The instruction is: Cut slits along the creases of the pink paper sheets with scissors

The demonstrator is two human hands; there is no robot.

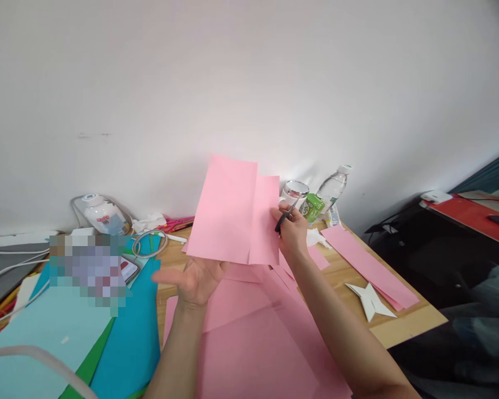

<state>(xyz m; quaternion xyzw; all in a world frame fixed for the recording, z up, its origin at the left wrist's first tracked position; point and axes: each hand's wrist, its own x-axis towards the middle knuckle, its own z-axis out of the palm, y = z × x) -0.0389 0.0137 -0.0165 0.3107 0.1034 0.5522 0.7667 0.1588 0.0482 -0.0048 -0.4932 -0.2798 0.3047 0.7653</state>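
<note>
A creased pink sheet of paper, partly cut or split along a line near its right side, is held up above the table. My right hand grips its right edge and also holds small scissors with black handles, blades pointing up. Below the sheet's lower edge is my left hand, palm up with the thumb stretched out to the left; its fingertips are hidden by the paper. Larger pink sheets lie on the table under both forearms.
Right of my right arm lie pink strips and a white folded paper star. A water bottle, green box and white jar stand behind. At left are blue sheets, a tape ring, a white bottle and cables.
</note>
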